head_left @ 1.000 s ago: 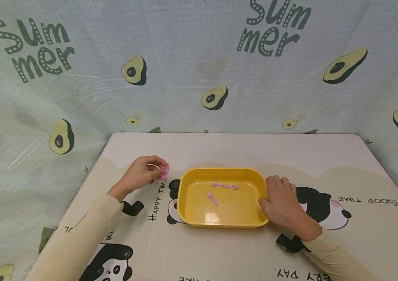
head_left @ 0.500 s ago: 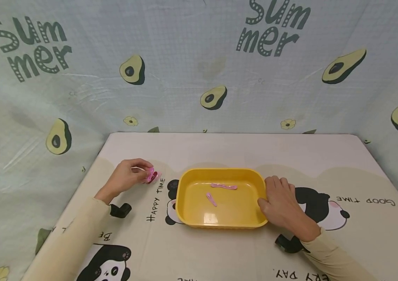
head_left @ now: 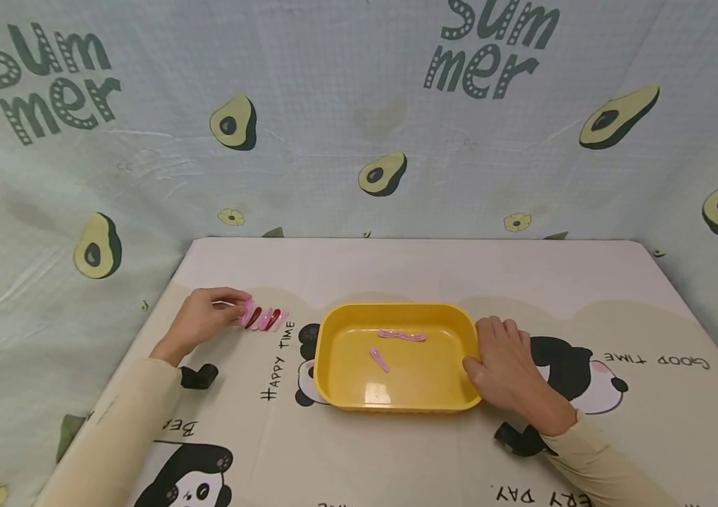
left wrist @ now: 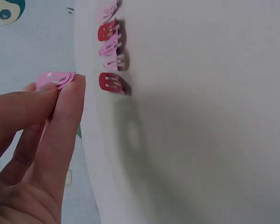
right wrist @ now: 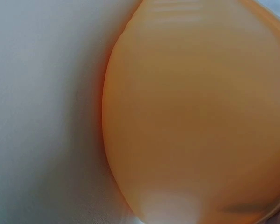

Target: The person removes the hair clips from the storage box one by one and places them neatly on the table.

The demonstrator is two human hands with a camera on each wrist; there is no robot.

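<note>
My left hand [head_left: 203,320] pinches a pink snap hair clip [left wrist: 58,79] between thumb and fingertips, raised off the table in the left wrist view. Beside it lies a row of pink and dark red hair clips [head_left: 263,319], the nearest a red clip [left wrist: 111,83]. A yellow tray [head_left: 422,384] stands at the table's middle, with a few pink hair clips [head_left: 379,358] on its floor. My right hand [head_left: 514,366] grips the tray's right rim. In the right wrist view the tray's outer wall [right wrist: 191,112] fills most of the picture, and no fingers show.
A panda-print cloth [head_left: 359,458] covers the table. Behind it hangs a pale curtain [head_left: 308,105] with avocado prints, also along both sides. Black wrist bands [head_left: 199,377] show beneath the forearms.
My left hand has moved left, away from the tray, and several pink and red clips in the row have come into view. My right hand and the tray have stayed in place.
</note>
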